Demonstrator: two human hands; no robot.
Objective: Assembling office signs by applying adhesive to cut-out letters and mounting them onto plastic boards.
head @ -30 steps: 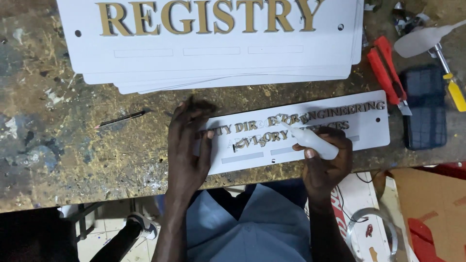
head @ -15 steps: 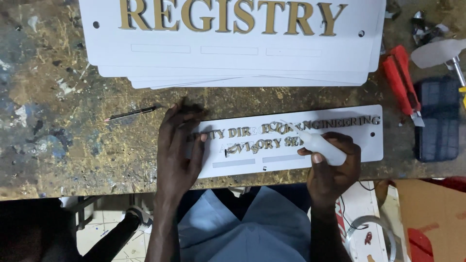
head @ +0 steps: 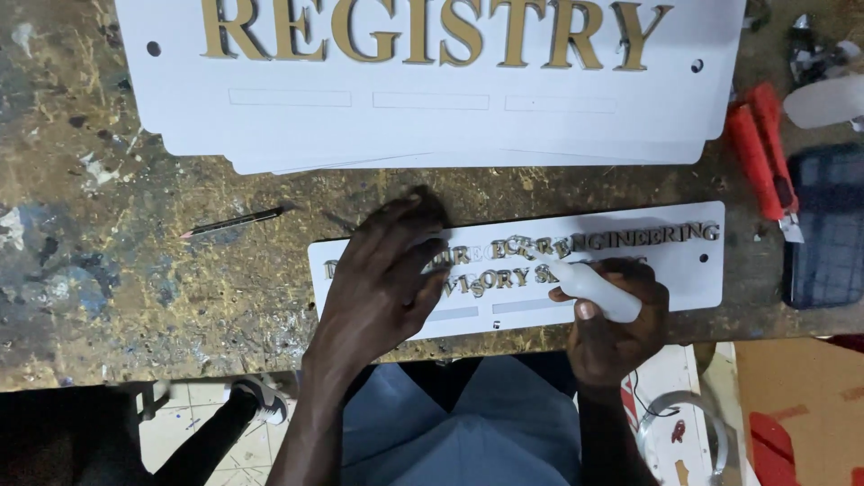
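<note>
Glue bottle poised over the small sign

Now the right hand (head: pixel 612 328) keeps a closed grip on a white squeeze bottle (head: pixel 589 286), nozzle angled up-left onto the small gold letters (head: pixel 540 256). Just left, the left hand (head: pixel 382 279) presses flat, fingers spread, on the narrow white sign plate (head: pixel 684 274), whose long axis runs sideways across the bench (head: pixel 108 297). Beyond lie a pencil (head: pixel 232 221) and stacked sign boards (head: pixel 432 117).

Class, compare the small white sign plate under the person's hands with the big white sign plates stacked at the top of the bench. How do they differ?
The small white sign plate is a narrow single strip with small gold letters, some sitting crooked; the big white sign plates form a stack bearing large, evenly set gold letters. The left hand presses the small plate, and the right hand holds a white squeeze bottle over it; the stack lies untouched. Both are white with corner holes.
</note>
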